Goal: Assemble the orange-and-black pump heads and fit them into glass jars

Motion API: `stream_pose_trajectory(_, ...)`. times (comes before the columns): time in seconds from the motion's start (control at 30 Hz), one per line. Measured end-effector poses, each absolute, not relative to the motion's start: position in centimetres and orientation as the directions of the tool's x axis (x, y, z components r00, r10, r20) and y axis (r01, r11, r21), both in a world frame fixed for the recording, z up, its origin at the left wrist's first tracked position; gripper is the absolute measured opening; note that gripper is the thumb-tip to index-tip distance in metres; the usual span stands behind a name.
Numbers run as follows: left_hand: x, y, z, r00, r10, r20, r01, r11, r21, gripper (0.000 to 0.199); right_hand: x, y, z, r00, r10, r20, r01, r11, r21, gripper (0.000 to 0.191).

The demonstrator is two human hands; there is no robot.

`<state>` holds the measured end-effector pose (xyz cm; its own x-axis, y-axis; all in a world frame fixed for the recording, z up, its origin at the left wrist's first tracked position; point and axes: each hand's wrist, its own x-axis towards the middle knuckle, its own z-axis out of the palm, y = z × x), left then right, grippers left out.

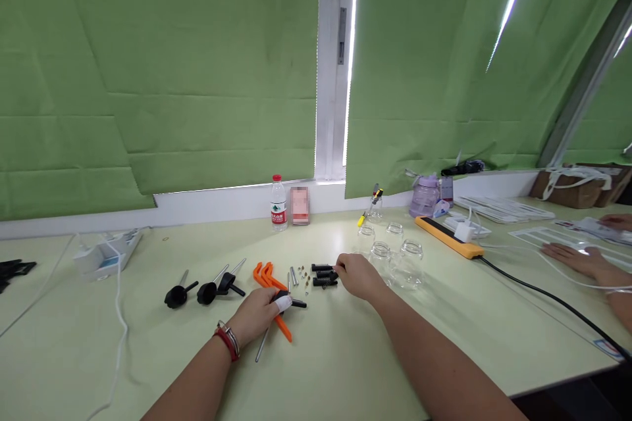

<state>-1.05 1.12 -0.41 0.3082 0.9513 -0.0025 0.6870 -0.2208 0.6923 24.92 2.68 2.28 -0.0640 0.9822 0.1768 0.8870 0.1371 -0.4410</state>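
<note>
My left hand (261, 312) is closed around a black plastic part (298, 304) with a thin metal rod (263, 345) sticking out below. Under and beside it lie orange plastic handles (266, 273). My right hand (360, 275) is pinched at the end of a group of black pieces with springs (323, 274); its fingertips hide what they grip. Between the hands are small metal bolts (293, 276) and tiny brass-coloured bits (307, 281). To the left rest three black cup-shaped parts with metal rods, one of them nearest the edge of the group (176, 296).
Several clear glass jars (409, 266) stand right of my right hand. Behind are a water bottle (278, 204), a pink box (299, 206) and a yellow screwdriver (365, 214) in a jar. An orange power strip (449, 237) trails a black cable. Another person's hands (575, 260) are at far right.
</note>
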Motion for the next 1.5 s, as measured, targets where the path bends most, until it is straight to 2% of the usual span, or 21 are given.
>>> stream_pose_trajectory(0.37, -0.9, 0.9, -0.1, 0.308, 0.951, -0.003, 0.667, -0.214, 0.713, 0.039, 25.2, 3.4, 1.7, -0.024, 0.984, 0.178, 0.872, 0.108, -0.477, 0.028)
stream_pose_trajectory(1.1, -1.0, 1.0, -0.2, 0.331, 0.943, -0.014, 0.68, -0.229, 0.697, 0.037, 25.3, 2.9, 1.5, -0.067, 0.978, 0.195, 0.808, 0.168, -0.565, 0.014)
stream_pose_trajectory(1.17, -1.0, 1.0, -0.2, 0.337, 0.941, -0.025, 0.677, -0.223, 0.701, 0.037, 24.9, 2.5, 1.5, -0.133, 0.98, 0.15, 0.762, 0.198, -0.617, 0.014)
stream_pose_trajectory(1.27, -1.0, 1.1, -0.2, 0.344, 0.939, -0.02, 0.668, -0.23, 0.707, 0.038, 24.3, 1.8, 1.3, -0.299, 0.954, 0.007, 0.71, 0.227, -0.667, 0.013)
stream_pose_trajectory(1.37, -1.0, 1.1, -0.3, 0.34, 0.94, -0.003, 0.667, -0.239, 0.706, 0.039, 23.7, 1.3, 1.1, -0.354, 0.931, -0.085, 0.755, 0.231, -0.614, 0.02)
stream_pose_trajectory(1.5, -1.1, 1.1, -0.4, 0.34, 0.94, -0.007, 0.666, -0.236, 0.707, 0.039, 23.3, 1.1, 1.1, -0.348, 0.934, -0.081, 0.801, 0.252, -0.543, 0.02)
